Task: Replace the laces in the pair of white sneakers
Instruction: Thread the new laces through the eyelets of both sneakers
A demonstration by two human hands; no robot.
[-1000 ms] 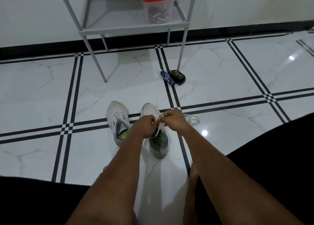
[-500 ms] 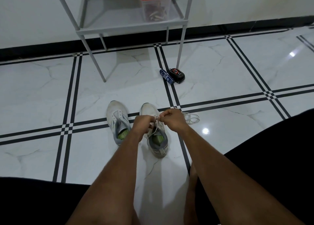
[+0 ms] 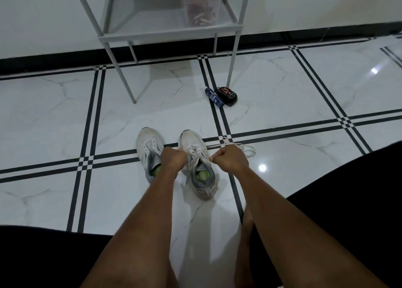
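Note:
Two white sneakers with grey heels and green insoles stand side by side on the tiled floor, toes pointing away from me. The left sneaker [image 3: 148,148] has no hand on it. Above the right sneaker [image 3: 196,170] my left hand [image 3: 171,158] grips one end of its white lace [image 3: 196,154]. My right hand [image 3: 230,158] grips the other end, and the lace is stretched taut between my fists. A loose loop of white lace [image 3: 248,149] lies on the floor just beyond my right hand.
A grey metal shelf rack [image 3: 169,30] stands against the wall, holding a clear box with a red lid [image 3: 201,5]. A blue tube [image 3: 214,97] and a black-and-red case [image 3: 227,93] lie by its front right leg. My dark-clothed legs flank the frame's bottom.
My hands have drawn apart sideways over the right sneaker, pulling the lace taut between them. The camera view has shifted slightly.

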